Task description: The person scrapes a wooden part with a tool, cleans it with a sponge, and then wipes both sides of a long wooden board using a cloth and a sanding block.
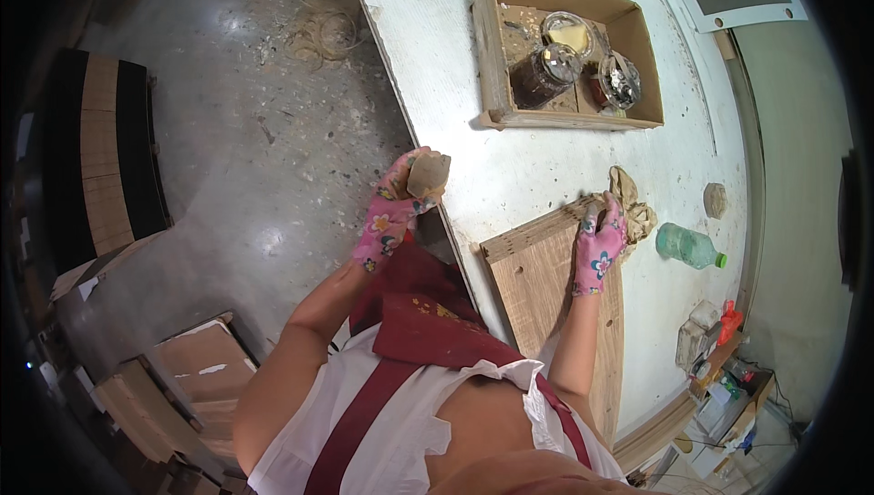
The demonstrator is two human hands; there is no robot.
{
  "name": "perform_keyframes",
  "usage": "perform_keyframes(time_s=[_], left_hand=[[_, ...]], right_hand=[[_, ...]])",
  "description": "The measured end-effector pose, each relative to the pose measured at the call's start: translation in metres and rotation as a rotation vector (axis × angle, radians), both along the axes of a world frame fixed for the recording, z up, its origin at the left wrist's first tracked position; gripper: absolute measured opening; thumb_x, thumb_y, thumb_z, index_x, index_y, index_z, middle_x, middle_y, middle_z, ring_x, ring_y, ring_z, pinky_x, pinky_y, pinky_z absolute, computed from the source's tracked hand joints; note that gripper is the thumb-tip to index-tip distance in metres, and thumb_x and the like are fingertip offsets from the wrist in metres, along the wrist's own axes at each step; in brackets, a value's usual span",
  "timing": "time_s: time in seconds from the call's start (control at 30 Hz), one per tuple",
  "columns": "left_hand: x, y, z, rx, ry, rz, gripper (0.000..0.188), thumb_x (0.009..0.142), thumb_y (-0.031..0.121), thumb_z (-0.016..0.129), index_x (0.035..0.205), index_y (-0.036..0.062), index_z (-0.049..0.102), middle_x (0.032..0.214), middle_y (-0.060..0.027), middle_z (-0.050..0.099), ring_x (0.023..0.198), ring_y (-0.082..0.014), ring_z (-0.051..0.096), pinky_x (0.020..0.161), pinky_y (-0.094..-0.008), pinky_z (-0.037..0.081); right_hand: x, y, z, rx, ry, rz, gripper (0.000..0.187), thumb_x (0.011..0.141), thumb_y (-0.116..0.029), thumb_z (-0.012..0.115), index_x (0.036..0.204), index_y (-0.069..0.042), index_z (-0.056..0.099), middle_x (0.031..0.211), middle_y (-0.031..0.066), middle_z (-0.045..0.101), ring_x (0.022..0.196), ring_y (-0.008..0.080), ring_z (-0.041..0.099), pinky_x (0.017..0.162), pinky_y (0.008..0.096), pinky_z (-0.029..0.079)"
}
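My left hand [387, 213], in a pink flowered glove, is closed around a small greyish-brown pad [428, 174] at the table's left edge. My right hand [601, 244], gloved alike, rests over the far end of a wood-grain board [537, 281]. Its fingers are bent against a crumpled beige rag [641, 219], which shows beyond and beside them; the fingertips are partly hidden. Dark marks or holes dot the board's face, and its far edge looks rough and dark. The board lies on the white table [492, 167], close to my body.
An open cardboard box [572, 120] with several dirty jars stands farther back. Right of the rag, a green plastic bottle [687, 245] lies on its side near a small block [715, 201]. Clutter fills a shelf [728, 404] at lower right. Stacked panels [205, 363] stand on the floor at left.
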State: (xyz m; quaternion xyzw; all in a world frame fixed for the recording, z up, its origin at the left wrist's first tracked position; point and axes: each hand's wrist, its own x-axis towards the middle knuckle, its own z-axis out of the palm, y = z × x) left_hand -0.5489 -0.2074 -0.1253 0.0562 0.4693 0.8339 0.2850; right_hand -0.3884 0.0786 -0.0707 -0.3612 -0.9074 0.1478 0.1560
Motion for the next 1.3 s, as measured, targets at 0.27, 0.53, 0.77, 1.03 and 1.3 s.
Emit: perform_keyframes(time_s=[0.27, 0.53, 0.77, 1.03, 1.3], left_hand=[[-0.016, 0.028, 0.015, -0.008, -0.04, 0.04, 0.042, 0.09, 0.018, 0.056, 0.129, 0.0099, 0.043, 0.123, -0.008, 0.052, 0.108, -0.0236, 0.055, 0.084, -0.0369, 0.052], [-0.04, 0.024, 0.051, 0.029, 0.278, 0.077, 0.073, 0.074, 0.003, 0.072, 0.137, 0.006, 0.034, 0.135, -0.011, 0.042, 0.119, -0.0243, 0.048, 0.091, -0.0338, 0.05], [-0.024, 0.009, 0.063, 0.221, 0.269, 0.118, 0.068, 0.073, -0.003, 0.07, 0.133, 0.0039, 0.038, 0.133, -0.0108, 0.043, 0.117, -0.0219, 0.049, 0.092, -0.0342, 0.049], [0.006, -0.088, 0.061, -0.034, 0.064, 0.563, 0.052, 0.076, -0.003, 0.066, 0.124, 0.0021, 0.046, 0.112, -0.0078, 0.057, 0.103, -0.0197, 0.057, 0.09, -0.0355, 0.048], [-0.055, -0.095, 0.052, -0.081, 0.071, 0.618, 0.045, 0.077, -0.001, 0.067, 0.119, 0.0019, 0.051, 0.109, -0.0058, 0.06, 0.099, -0.0155, 0.058, 0.09, -0.0288, 0.046]], right_hand=[[-0.005, 0.004, 0.0, -0.005, -0.016, 0.012, 0.036, 0.081, -0.013, 0.057, 0.117, -0.007, 0.056, 0.116, 0.0151, 0.058, 0.109, 0.0327, 0.053, 0.095, 0.0405, 0.04], [-0.001, 0.004, -0.001, 0.06, 0.016, -0.003, 0.029, 0.087, -0.018, 0.055, 0.113, -0.006, 0.06, 0.109, 0.0153, 0.061, 0.103, 0.0308, 0.057, 0.09, 0.0377, 0.043], [0.002, 0.006, -0.004, -0.001, 0.035, 0.02, 0.03, 0.087, -0.021, 0.057, 0.112, -0.006, 0.06, 0.109, 0.0153, 0.061, 0.103, 0.0301, 0.057, 0.089, 0.0374, 0.044], [0.006, 0.003, 0.0, 0.023, 0.067, 0.111, 0.032, 0.088, -0.021, 0.058, 0.117, -0.008, 0.058, 0.113, 0.0138, 0.061, 0.105, 0.0299, 0.056, 0.09, 0.0372, 0.043], [-0.002, -0.001, 0.004, -0.005, 0.053, 0.061, 0.041, 0.085, -0.019, 0.059, 0.123, -0.007, 0.053, 0.115, 0.0211, 0.057, 0.108, 0.0354, 0.053, 0.093, 0.0421, 0.042]])
